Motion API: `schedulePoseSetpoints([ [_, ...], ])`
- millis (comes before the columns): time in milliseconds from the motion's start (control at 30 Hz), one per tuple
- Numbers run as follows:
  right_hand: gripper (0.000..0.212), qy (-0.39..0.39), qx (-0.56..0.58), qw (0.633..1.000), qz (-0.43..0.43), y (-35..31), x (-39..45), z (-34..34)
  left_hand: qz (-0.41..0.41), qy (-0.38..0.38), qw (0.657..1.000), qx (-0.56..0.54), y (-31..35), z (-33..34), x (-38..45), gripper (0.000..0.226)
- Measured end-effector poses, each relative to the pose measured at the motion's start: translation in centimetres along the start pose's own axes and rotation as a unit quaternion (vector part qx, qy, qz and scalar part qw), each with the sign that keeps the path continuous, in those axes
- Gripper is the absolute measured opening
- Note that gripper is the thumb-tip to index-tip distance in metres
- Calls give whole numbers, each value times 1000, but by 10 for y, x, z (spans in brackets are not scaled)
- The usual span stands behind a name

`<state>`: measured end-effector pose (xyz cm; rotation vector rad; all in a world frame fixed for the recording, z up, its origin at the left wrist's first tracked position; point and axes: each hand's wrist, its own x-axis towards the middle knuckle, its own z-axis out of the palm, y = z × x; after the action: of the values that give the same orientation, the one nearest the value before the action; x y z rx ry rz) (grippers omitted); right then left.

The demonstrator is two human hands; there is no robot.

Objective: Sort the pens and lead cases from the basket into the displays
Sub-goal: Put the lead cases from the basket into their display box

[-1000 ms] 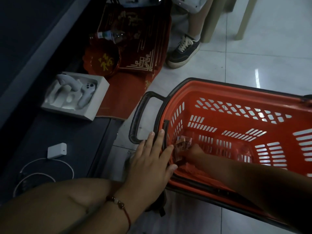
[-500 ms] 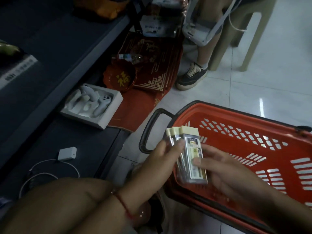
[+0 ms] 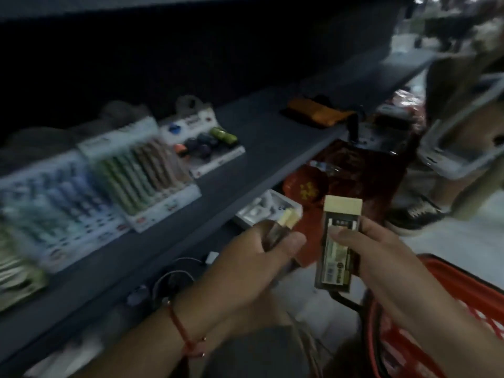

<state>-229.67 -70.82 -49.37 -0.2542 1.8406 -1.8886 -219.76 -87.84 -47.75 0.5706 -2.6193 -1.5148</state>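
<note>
My right hand (image 3: 373,249) grips a clear lead case (image 3: 338,241) with a cream cap, held upright with its label facing me. My left hand (image 3: 261,255) holds two more cream-capped lead cases (image 3: 281,225), mostly hidden by its fingers. The orange basket (image 3: 447,293) shows at the lower right, below my right forearm. On the dark shelf to the left stand blurred pen displays: one with blue pens (image 3: 51,211), one with green and brown pens (image 3: 141,173), and a smaller display (image 3: 204,148) with dark round items.
An orange cloth (image 3: 319,111) lies further along the shelf (image 3: 272,143). On the lower ledge sit a white tray (image 3: 264,211), a white charger and cable (image 3: 177,271). Red packaging (image 3: 354,170), a person's dark shoe (image 3: 417,216) and a chair stand at right.
The view swung up from the basket to the shelf displays. My hands have separated: the right holds one lead case, the left keeps the others, both raised higher.
</note>
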Motion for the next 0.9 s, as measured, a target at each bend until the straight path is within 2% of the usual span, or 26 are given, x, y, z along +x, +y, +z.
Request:
schedulePoseSetpoints([
  [100,14,-56,-71,995,-37,-19,1,49,25,34,970,240,-14,-63,-36,70],
  [200,11,-106,-90,989,-56,-30,-4,101,63,87,913,394,-38,-110,-82,73],
  [300,15,-158,-128,975,-89,-35,-13,158,63,140,862,484,-60,-144,-130,80],
  [400,26,-220,-152,955,-128,-42,-28,217,23,179,827,533,-78,-171,-174,84],
  [533,15,-320,-183,900,-232,-45,-54,286,-19,241,784,571,-106,-197,-225,88],
  [633,19,-366,-219,861,-277,-43,-65,330,-40,287,777,559,-130,-209,-257,76],
  [733,24,-412,-230,828,-303,-40,-65,366,-85,295,793,527,-141,-222,-276,71],
  [800,30,-429,-221,825,-294,-41,-58,385,-109,309,790,518,-147,-233,-275,74],
  [900,26,-423,-206,833,-291,-45,-39,402,-109,323,791,508,-158,-246,-255,76],
])
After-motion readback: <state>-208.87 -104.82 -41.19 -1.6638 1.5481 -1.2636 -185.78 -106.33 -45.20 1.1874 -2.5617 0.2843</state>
